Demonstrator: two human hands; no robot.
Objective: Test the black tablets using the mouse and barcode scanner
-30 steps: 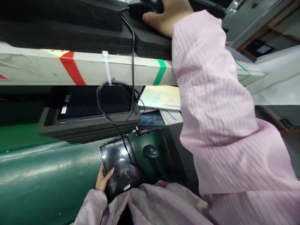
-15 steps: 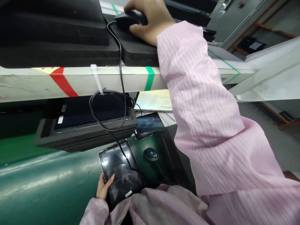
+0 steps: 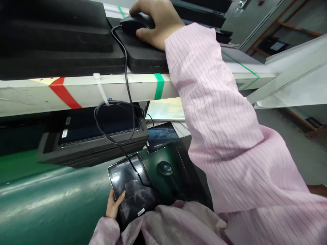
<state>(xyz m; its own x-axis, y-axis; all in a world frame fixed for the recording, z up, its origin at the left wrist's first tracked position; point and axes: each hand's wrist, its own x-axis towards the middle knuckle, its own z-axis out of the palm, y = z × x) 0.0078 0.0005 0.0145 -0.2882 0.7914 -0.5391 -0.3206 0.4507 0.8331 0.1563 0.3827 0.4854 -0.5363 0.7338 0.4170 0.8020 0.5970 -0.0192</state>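
Note:
On the raised shelf, my right hand [image 3: 162, 23] is wrapped over a black corded computer mouse [image 3: 136, 23], which rests on a black foam pad [image 3: 145, 56]. Its cord [image 3: 127, 71] drops over the shelf edge. Below, my left hand [image 3: 114, 205] grips a glossy black screen panel [image 3: 133, 187] by its left edge, the thumb on its face and the other fingers mostly hidden beneath. Near the panel's lower edge is a white label [image 3: 141, 211]. A dark cable crosses in front of the panel.
A second dark panel [image 3: 162, 136] lies on the green bench surface [image 3: 46, 204], near a round black object [image 3: 165, 168]. Another panel [image 3: 99, 122] sits in stacked black foam trays [image 3: 94, 149] under the shelf edge [image 3: 114, 86]. A white post [image 3: 293, 71] stands right.
The view has shifted slightly, so the shelf and the right hand on the mouse appear a little further left. Both hands keep their holds.

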